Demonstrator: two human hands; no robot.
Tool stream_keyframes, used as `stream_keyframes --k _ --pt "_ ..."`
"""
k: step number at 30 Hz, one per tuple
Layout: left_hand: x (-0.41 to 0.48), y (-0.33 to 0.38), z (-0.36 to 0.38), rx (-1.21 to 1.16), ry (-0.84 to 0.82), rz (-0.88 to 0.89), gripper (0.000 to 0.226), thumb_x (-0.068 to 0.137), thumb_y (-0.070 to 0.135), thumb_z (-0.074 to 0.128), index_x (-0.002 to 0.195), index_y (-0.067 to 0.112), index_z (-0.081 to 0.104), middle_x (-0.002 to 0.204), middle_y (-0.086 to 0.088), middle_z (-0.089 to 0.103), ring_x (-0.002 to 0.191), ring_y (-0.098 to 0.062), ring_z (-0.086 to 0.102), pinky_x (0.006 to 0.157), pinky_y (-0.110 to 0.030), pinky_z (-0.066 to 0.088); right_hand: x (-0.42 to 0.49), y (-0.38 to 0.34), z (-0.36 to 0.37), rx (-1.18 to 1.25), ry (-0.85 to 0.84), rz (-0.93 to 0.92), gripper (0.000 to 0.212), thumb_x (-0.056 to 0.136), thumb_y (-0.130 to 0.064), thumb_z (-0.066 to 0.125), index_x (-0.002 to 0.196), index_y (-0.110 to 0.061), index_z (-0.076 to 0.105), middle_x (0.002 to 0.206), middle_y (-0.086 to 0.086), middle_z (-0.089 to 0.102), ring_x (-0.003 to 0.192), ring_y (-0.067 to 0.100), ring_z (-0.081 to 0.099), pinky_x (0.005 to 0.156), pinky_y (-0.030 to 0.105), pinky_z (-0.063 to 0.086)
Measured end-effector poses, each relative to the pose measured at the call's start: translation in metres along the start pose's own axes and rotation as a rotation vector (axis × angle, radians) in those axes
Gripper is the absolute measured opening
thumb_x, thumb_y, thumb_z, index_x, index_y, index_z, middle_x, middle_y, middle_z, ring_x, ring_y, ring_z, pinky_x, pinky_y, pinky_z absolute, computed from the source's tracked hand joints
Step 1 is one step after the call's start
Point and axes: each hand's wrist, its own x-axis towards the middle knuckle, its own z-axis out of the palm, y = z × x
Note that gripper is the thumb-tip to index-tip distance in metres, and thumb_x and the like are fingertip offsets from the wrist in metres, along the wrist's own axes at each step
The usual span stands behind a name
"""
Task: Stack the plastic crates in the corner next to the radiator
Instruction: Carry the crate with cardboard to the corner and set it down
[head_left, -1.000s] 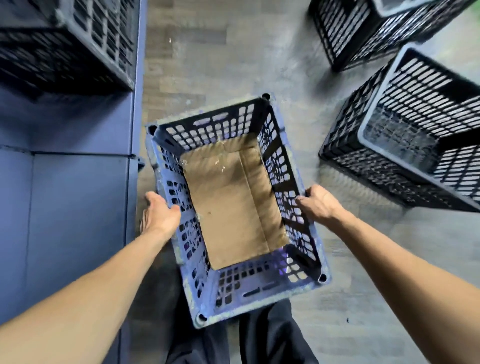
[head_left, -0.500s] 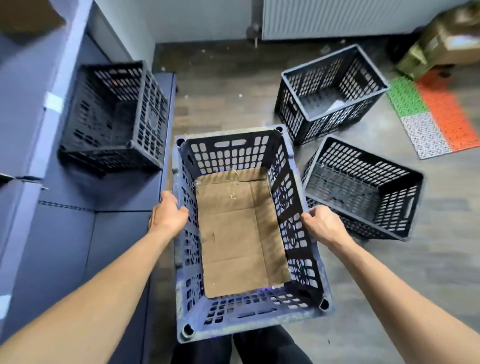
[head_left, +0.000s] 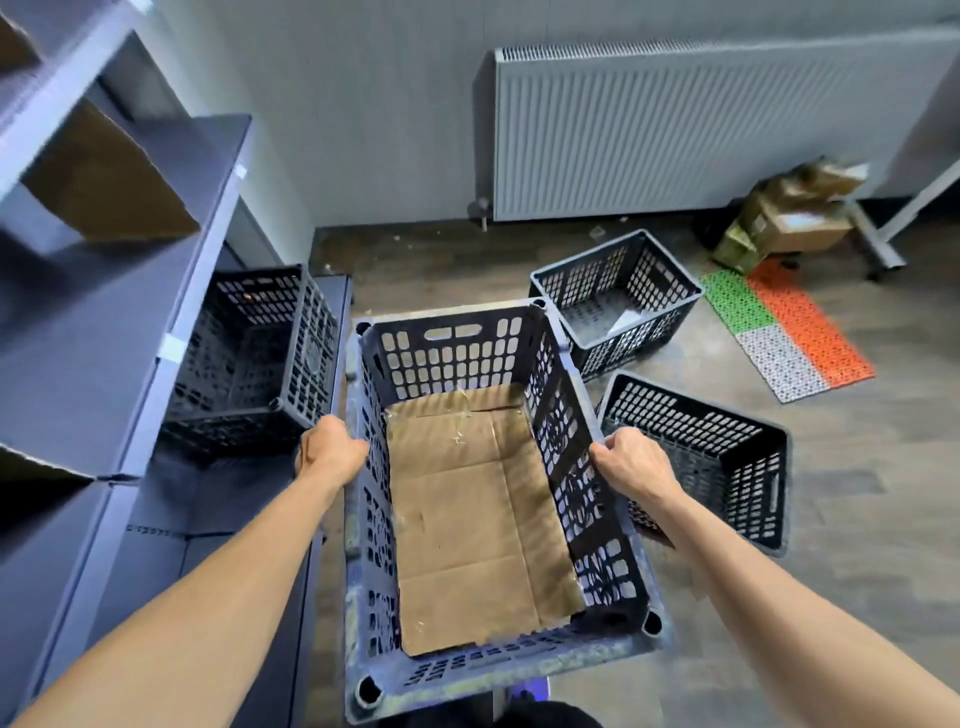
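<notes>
I hold a dark slotted plastic crate lined with brown cardboard in front of me, carried off the floor as far as I can judge, my left hand wrapped over its left rim and my right hand clamped on its right rim. The bare floor corner left of the white ribbed radiator lies ahead, no crate stacked there yet. Risks as I see them: two empty black slotted crates sit on the wooden floor to my right, the nearer one just beside the carried load, the farther one near my path, so a swing could clip either. A fourth black crate lies tipped on a dark shelf unit close on my left, where the rim might snag. The loose cardboard liner could shift if I tilt the load
</notes>
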Motion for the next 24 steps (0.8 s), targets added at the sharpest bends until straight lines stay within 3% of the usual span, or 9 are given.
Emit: stream_keyframes --k 5,8,11,17,24 --pt "0.031 0.013 -0.035 -0.060 -0.019 0.027 0.043 0.085 0.011 0.066 0.062 0.015 0.029 0.055 -0.001 0.028 0.047 -0.019 0.031 0.046 -0.026 0.021 0.006 -0.041 -0.012 -0.005 0.021 0.002 0.021 0.081 -0.020 0.053 0.061 -0.016 0.046 0.062 0.008 0.054 0.056 0.022 0.051 0.056 0.031 0.042" --pt "0.048 0.018 -0.059 -0.081 -0.016 0.040 0.042 0.086 0.009 0.064 0.063 0.014 0.029 0.056 -0.001 0.029 0.047 -0.018 0.032 0.045 -0.025 0.021 0.013 -0.068 -0.018 -0.016 0.021 0.000 0.023 0.084 -0.019 0.054 0.062 -0.015 0.050 0.062 0.008 0.056 0.056 0.021 0.052 0.057 0.032 0.045" --pt "0.062 0.024 -0.081 -0.098 -0.001 0.056 0.043 0.087 0.005 0.062 0.063 0.014 0.027 0.057 -0.001 0.026 0.047 -0.017 0.027 0.044 -0.026 0.018 0.021 -0.092 -0.023 -0.026 0.039 -0.028 0.026 0.084 -0.022 0.055 0.060 -0.015 0.047 0.061 0.006 0.054 0.056 0.021 0.051 0.053 0.029 0.038" --pt "0.100 0.032 -0.116 -0.161 0.051 0.063 0.036 0.082 0.008 0.065 0.064 0.013 0.035 0.056 -0.002 0.036 0.050 -0.020 0.039 0.047 -0.026 0.028 0.043 -0.137 -0.045 0.024 0.075 -0.088 0.023 0.084 -0.020 0.055 0.062 -0.016 0.048 0.056 0.003 0.057 0.051 0.018 0.052 0.053 0.027 0.042" --pt "0.138 0.070 -0.135 -0.167 0.101 0.068 0.039 0.079 0.008 0.067 0.059 0.016 0.034 0.055 -0.001 0.035 0.049 -0.019 0.037 0.048 -0.025 0.028 0.091 -0.165 -0.072 0.061 0.078 -0.134 0.025 0.085 -0.018 0.054 0.061 -0.017 0.045 0.055 0.002 0.054 0.050 0.017 0.049 0.051 0.025 0.039"
